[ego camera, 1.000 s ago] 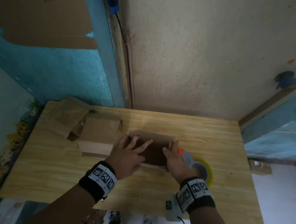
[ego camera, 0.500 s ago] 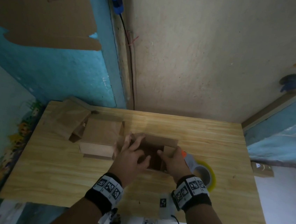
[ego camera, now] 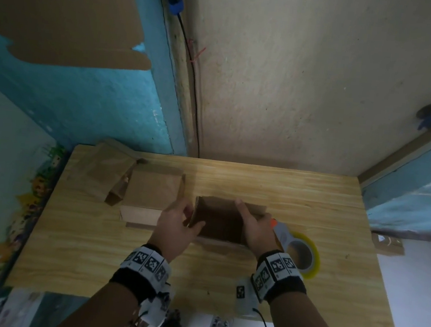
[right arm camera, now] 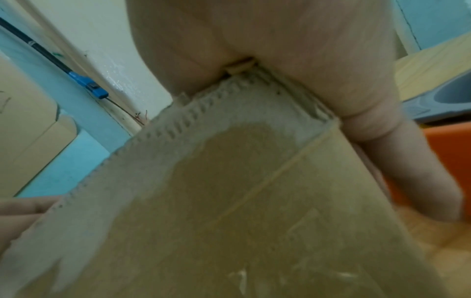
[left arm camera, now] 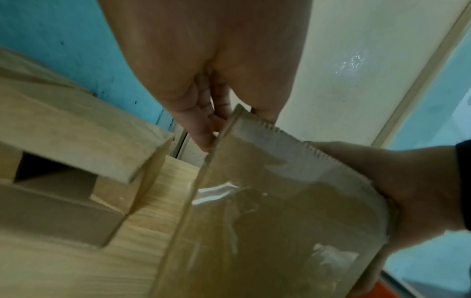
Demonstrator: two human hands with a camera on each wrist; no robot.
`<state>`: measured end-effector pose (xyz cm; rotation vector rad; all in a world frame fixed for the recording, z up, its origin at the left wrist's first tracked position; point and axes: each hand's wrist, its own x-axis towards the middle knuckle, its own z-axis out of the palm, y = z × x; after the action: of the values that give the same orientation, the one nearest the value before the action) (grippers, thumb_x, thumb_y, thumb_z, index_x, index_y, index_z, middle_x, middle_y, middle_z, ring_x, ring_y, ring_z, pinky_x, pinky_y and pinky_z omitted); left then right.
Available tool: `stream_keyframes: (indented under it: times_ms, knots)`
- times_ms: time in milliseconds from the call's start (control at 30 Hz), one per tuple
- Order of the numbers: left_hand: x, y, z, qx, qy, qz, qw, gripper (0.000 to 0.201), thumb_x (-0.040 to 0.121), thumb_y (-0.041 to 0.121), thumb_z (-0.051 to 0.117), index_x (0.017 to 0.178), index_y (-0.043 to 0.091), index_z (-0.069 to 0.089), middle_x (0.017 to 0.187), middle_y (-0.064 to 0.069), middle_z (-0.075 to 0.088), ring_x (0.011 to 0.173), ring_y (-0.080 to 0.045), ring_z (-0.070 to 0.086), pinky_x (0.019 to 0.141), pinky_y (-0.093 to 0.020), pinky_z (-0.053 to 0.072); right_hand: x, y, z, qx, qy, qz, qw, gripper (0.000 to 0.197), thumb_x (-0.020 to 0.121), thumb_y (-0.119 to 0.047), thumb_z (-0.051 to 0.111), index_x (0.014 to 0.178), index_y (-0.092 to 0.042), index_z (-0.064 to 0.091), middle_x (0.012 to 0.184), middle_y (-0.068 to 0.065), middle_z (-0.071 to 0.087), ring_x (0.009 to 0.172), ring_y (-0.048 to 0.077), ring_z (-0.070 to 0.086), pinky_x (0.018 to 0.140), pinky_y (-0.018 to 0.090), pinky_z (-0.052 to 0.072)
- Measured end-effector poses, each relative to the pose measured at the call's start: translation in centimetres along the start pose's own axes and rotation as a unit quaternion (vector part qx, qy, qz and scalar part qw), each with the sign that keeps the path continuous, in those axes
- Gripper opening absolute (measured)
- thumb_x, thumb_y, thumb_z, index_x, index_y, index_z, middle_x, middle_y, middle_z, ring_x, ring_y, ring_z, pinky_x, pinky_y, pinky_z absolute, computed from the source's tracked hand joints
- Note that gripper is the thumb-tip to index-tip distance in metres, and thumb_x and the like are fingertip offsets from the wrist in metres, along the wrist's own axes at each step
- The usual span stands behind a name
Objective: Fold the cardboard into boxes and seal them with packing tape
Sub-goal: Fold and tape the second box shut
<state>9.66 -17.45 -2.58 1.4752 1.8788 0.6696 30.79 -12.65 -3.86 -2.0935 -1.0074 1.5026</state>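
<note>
On the pale wood-grain tabletop, working left to right, a stack of flat brown cardboard blanks and a folded plain brown box lie at the far left. Just beside them, your left hand now grips the left wall of the open brown cardboard box, thumb inside and fingers outside. Half a second ago both hands were bunched over the opening; they have since spread to opposite walls, so the box stands squared and open-topped. Judge the flaps as next to close. Your right hand clasps the right wall, forefinger along the far rim. Touching the box's right side lies the grey-and-orange tape dispenser with its yellow-tinted roll. Old clear tape shows on the box. No legible brand or writing appears; the wristbands carry only black-and-white square markers.
</note>
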Motion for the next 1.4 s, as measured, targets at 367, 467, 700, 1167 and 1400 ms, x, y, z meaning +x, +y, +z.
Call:
stream_keyframes:
  times_ms: [367,467,700,1167,1400]
  knots:
    - [-0.2,0.0,-0.5,0.124,-0.184,0.06,0.973,0.04,0.101,0.059,0.047,0.128,0.03,0.045,0.125,0.006,0.041,0.099,-0.01,0.055,0.082,-0.025,0.049,0.6,-0.6,0.4,-0.052,0.009,0.026,0.998,0.144,0.051,-0.108,0.05,0.159,-0.015,0.029,0.151,0.015,0.048,0.132,0.039,0.055,0.113,0.056,0.045]
    - [0.0,0.9,0.0,0.21,-0.256,0.032,0.943,0.043,0.101,0.062,0.04,0.118,0.029,0.061,0.134,0.0,0.033,0.085,-0.01,0.055,0.082,-0.028,0.048,0.6,-0.6,0.7,-0.094,-0.008,0.008,0.996,0.14,0.056,-0.106,0.055,0.162,-0.02,0.022,0.156,0.016,0.041,0.137,0.04,0.05,0.115,0.055,0.043]
    - [1.6,-0.3,0.3,0.022,-0.317,-0.093,0.944,0.065,0.066,0.083,0.069,0.113,0.038,0.066,0.125,0.016,0.033,0.122,-0.012,0.045,0.114,-0.04,0.039,1.4,0.8,-1.0,0.032,-0.132,-0.026,0.99,0.159,0.054,-0.081,0.088,0.169,-0.024,-0.005,0.168,0.007,0.033,0.151,0.035,0.04,0.123,0.049,0.038]
    - [1.9,-2.0,0.8,0.026,-0.179,0.035,0.983,0.077,0.082,0.052,0.081,0.147,0.054,0.04,0.163,0.015,-0.002,0.147,-0.018,0.031,0.12,-0.04,0.037,0.4,2.7,-3.1,-0.033,-0.156,-0.213,0.964,0.099,0.085,-0.011,0.088,0.161,-0.04,0.031,0.138,-0.015,0.047,0.13,0.015,0.052,0.088,0.016,0.056]
    - [2.0,-2.7,2.5,0.336,-0.133,0.189,0.913,0.084,0.097,0.072,-0.003,0.161,0.027,0.029,0.173,-0.006,0.001,0.159,-0.028,-0.002,0.122,-0.054,0.029,0.2,3.6,-3.3,-0.091,-0.09,-0.263,0.956,0.041,0.098,-0.042,0.07,0.139,-0.038,0.067,0.151,-0.005,0.049,0.141,0.018,0.048,0.118,0.043,0.046]
